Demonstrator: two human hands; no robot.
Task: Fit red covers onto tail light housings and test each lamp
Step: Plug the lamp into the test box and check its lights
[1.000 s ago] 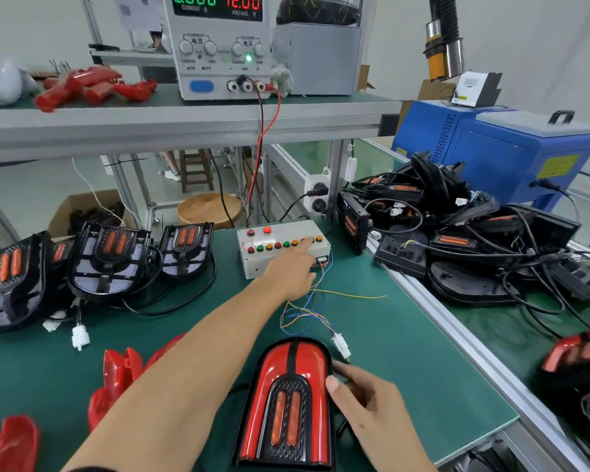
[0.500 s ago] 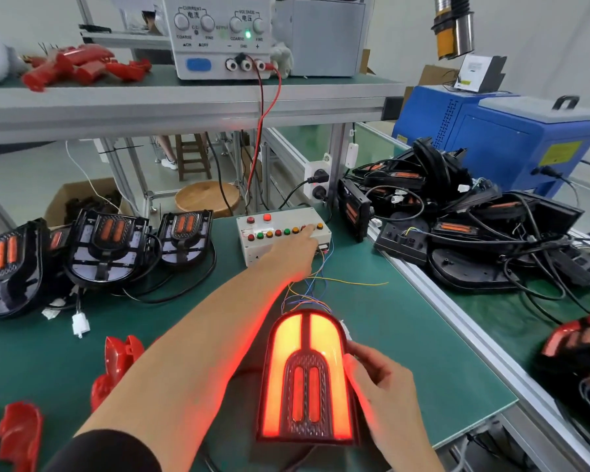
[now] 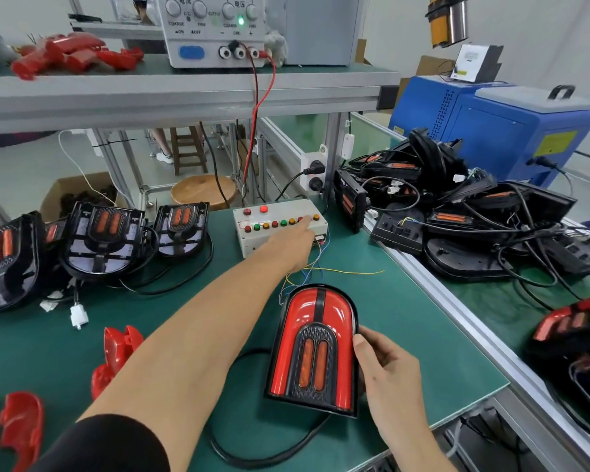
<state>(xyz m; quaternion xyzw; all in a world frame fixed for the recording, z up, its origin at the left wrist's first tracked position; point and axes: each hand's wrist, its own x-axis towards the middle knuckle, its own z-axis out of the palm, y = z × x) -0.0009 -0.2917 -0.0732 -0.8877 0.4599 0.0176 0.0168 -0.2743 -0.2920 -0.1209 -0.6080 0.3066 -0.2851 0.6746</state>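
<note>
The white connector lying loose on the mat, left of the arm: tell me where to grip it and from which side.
Pinch the white connector across its blocky body, coming from above and from the near side. It lies flat on the green mat, and its wire runs away toward the black housings, so the near end is free. The left hand is at the button box now.

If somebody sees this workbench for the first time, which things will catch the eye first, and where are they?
The red tail lamp stands out first, low in the middle on the green mat, with the right hand gripping its right edge. Behind it, the left hand reaches to the white button box. To the right lies a tangled heap of black housings and cables.
</note>
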